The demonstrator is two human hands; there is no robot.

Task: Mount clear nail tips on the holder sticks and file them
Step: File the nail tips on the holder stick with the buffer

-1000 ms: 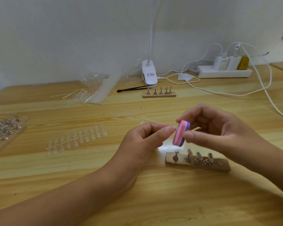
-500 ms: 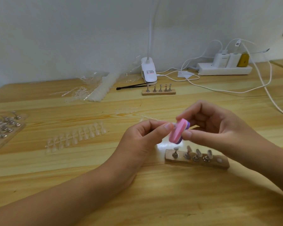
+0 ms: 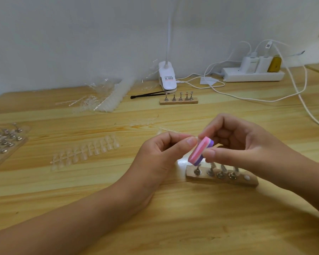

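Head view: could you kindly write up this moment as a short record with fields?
left hand: thumb and forefinger pinch a small item, hidden from view, against the block
right hand: fingers grip the pink and purple buffer block, which is tilted
near holder base: four sticks standing, one slot empty, below the hands
far holder base: five sticks, beside the lamp clip
nail tip strip: flat on the table, left of the hands
stage: apparently filing
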